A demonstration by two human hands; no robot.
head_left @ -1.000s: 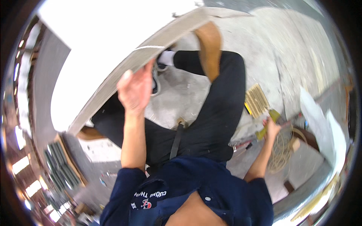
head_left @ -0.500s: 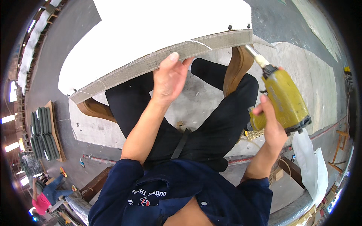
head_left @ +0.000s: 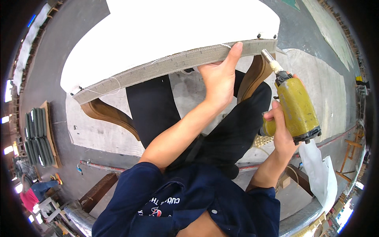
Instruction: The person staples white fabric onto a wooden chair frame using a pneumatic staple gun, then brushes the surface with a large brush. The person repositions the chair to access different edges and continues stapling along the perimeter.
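A white-covered chair (head_left: 169,29) with curved wooden legs (head_left: 112,112) lies across my knees. Along its near edge runs a grey woven strip (head_left: 158,68) with a loose white thread (head_left: 118,87) at the left. My left hand (head_left: 221,79) grips this edge right of centre, thumb on top and fingers under it, partly hidden. In my right hand (head_left: 282,128) is a yellow air impact wrench (head_left: 298,106), wrapped by its handle. Its metal socket tip (head_left: 266,54) points at the strip's right end, by the right leg; whether it touches, I cannot tell.
Pale sheeting (head_left: 316,79) covers the floor under the chair. Green cushions (head_left: 35,134) are stacked at the left. A red hose (head_left: 100,166) crosses the floor, and a white sheet (head_left: 319,173) hangs at the lower right. Another person (head_left: 37,193) is far off at lower left.
My left hand has slid right along the strip, and its thumb now lies over the edge. The chair has shifted a little right in view. The impact wrench stays near the right leg.
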